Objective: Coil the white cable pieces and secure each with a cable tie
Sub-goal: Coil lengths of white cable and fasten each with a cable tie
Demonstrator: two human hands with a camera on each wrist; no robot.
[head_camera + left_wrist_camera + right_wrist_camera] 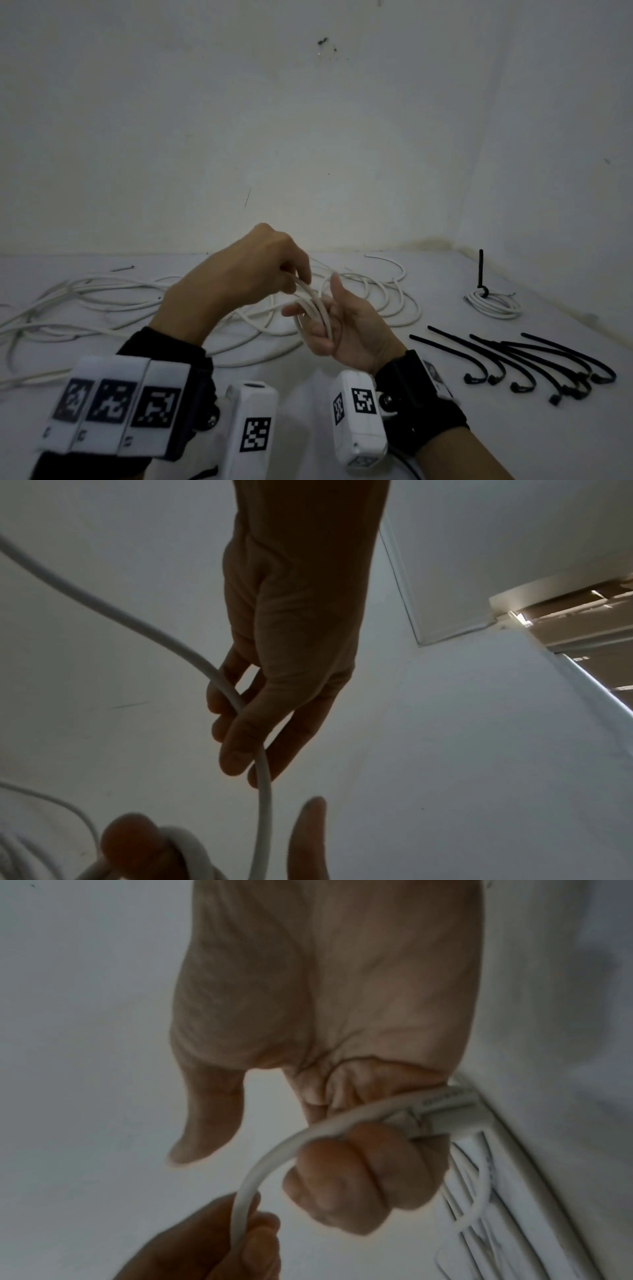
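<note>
The right hand (346, 325) is turned palm up above the counter (445, 428), its fingers (356, 1175) curled round several turns of white cable (317, 310) that loop over them, the thumb (337, 286) standing free and pointing up. In the right wrist view the turns cross the curled fingers and one strand arcs down from them to the other hand.

The left hand (246, 274) hangs over it from the left, wrist bent, knuckles up, and pinches that same strand between thumb and fingertips (236, 758) just above the right hand's loops. In the left wrist view the strand runs down between its fingers to the coil around the right hand's finger below.

Both wrists carry black straps with white camera housings (358, 418) bearing square black-and-white markers.

Beneath and behind the hands the loose cable (85, 301) sprawls on the white counter in wide, untidy loops, spreading far to the left and curving round to the right of the hands. Whether it is one piece or several cannot be told.

Farther right, near the corner where the counter meets the wall (308, 120), lies a small finished coil (495, 303) of white cable, bound by a black cable tie (481, 274) whose tail sticks straight up.

Nearer the person on the right, well apart from the hands, a row of spare black cable ties (513, 363) lies on the counter, roughly parallel, some overlapping, their curved head ends pointing toward the person.
</note>
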